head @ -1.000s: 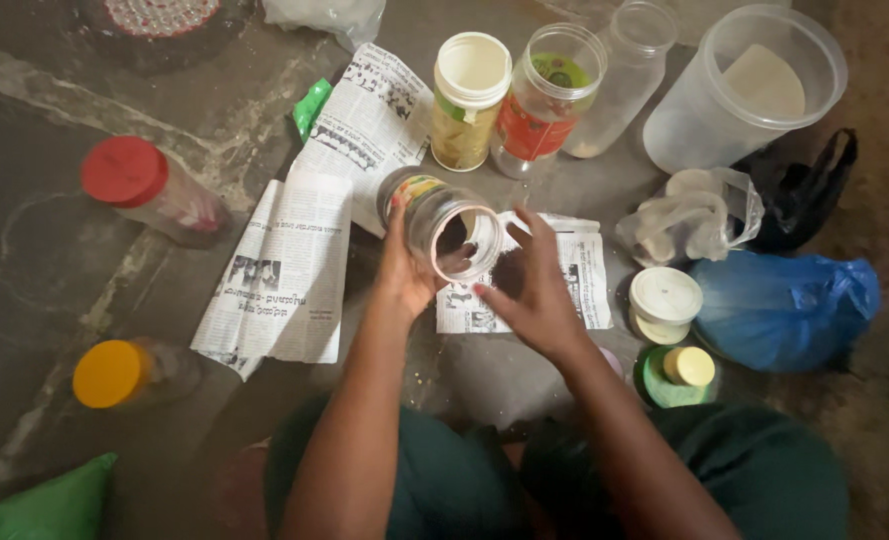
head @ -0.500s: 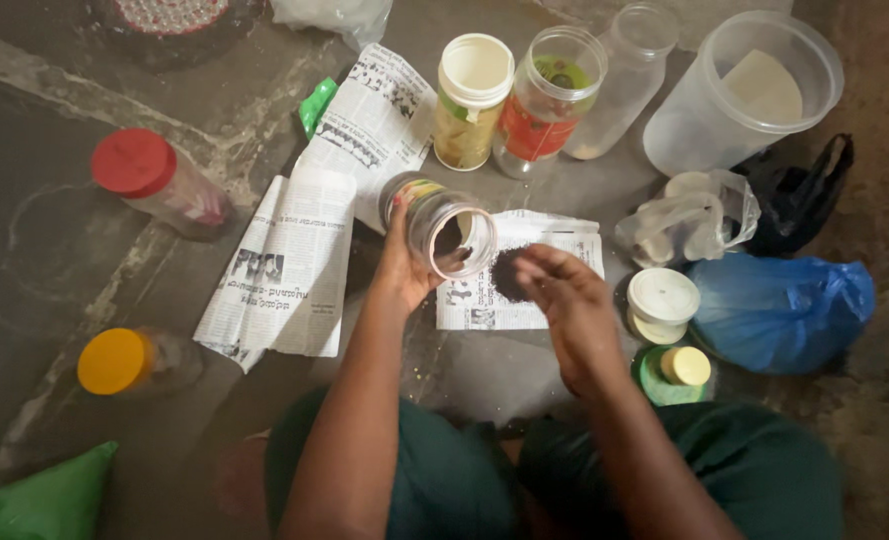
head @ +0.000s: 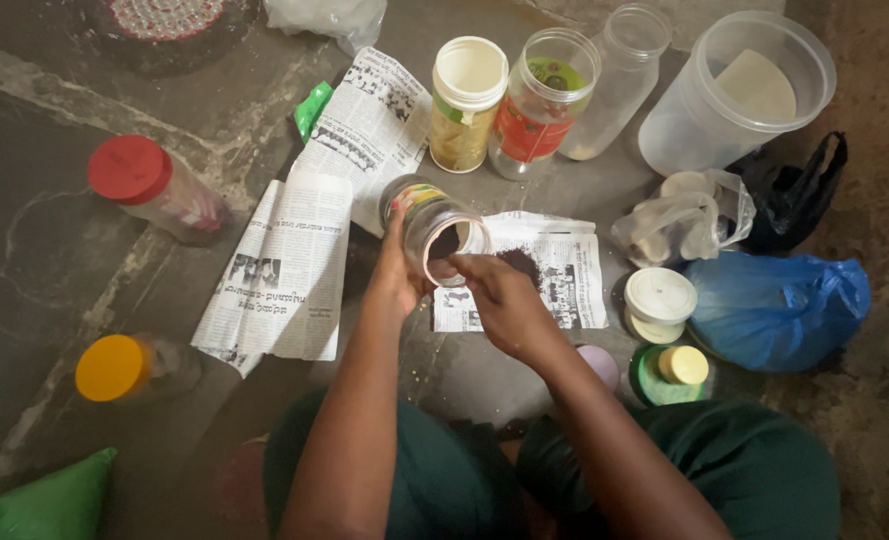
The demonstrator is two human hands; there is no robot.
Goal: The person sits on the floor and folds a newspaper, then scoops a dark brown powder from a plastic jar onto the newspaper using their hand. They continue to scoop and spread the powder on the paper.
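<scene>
Head view: left hand [head: 396,285] wrapped around tilted open glass jar [head: 432,226], held above newspaper sheet [head: 549,270] on floor; right hand [head: 499,300] at jar's mouth, fingertips pinched together beside dark powder pile [head: 520,262].

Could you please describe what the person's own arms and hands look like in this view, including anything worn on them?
Both forearms are bare, with no sleeves in view. The left hand and the right hand wear no gloves, and no rings, bangles or watch can be made out. Below the arms, dark green clothing covers the lap.
</scene>
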